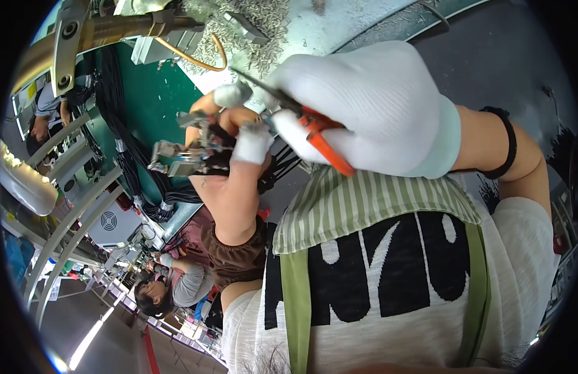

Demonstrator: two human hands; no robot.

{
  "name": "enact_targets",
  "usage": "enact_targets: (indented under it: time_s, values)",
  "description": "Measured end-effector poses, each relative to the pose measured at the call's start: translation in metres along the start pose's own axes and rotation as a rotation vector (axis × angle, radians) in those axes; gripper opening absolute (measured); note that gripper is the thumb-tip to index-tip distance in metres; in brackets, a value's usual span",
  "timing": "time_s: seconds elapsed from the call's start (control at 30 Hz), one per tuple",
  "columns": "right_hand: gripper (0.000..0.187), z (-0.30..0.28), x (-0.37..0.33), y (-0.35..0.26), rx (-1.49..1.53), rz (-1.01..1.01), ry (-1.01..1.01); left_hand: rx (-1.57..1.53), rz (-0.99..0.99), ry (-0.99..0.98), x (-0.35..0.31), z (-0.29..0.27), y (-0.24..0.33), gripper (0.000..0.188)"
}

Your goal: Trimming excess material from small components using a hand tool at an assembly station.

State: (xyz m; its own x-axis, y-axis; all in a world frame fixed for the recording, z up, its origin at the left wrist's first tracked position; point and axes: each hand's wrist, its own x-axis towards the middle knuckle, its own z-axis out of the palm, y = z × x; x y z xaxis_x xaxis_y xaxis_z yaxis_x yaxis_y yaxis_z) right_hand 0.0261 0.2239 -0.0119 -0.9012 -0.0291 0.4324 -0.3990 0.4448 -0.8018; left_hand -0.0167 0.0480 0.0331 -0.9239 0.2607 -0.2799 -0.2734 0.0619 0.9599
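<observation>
With your left hand (234, 177), white-capped at the fingertips (251, 143), gripping silver metal connectors (175, 161) on black cables (285, 164) and your white-gloved right hand (376, 106) closed around nearby red-handled pliers (326, 148), steady the connectors and angle the pliers' tips clear of your fingers.

The surface (320, 28) is brightly lit, and its paleness is nearly washed out beside the scraps (264, 53); past its right edge, dim grey is seen. The right hand (370, 109) is lit softly and evenly, with faint shading on its underside. Slight blur is shown at its fingertips and on the pliers (329, 149). Small glints are thrown back by the connectors (186, 156). At lower left, a light strip (89, 340) is burned to white. Shapes are stretched toward the black, rounded rim, where fine detail is lost.
</observation>
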Motion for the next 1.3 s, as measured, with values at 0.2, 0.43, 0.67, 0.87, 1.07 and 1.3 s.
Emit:
enact_targets:
  time_s: [0.2,0.43,0.67,0.87,1.07,1.3]
  values:
    - [0.016,0.006,-0.011,0.014,-0.433,-0.138,0.137,0.366,0.194,0.037,0.006,0.001,-0.014,0.032]
    - [0.010,0.005,-0.018,0.008,-0.051,0.068,-0.047,0.322,0.221,-0.030,0.010,0.003,-0.020,0.036]
    - [0.009,0.002,-0.015,0.006,0.067,0.051,-0.075,0.395,0.480,0.010,0.011,0.008,-0.029,0.031]
    - [0.012,0.005,-0.016,0.008,-0.182,0.070,-0.056,0.403,0.278,0.049,0.010,0.006,-0.024,0.025]
    - [0.013,0.011,-0.016,0.014,-0.286,0.064,-0.040,0.379,0.218,0.033,0.010,0.015,-0.021,0.022]
    - [0.012,-0.003,-0.011,0.031,-0.018,0.139,-0.087,0.127,0.019,0.004,0.047,-0.017,-0.028,0.007]
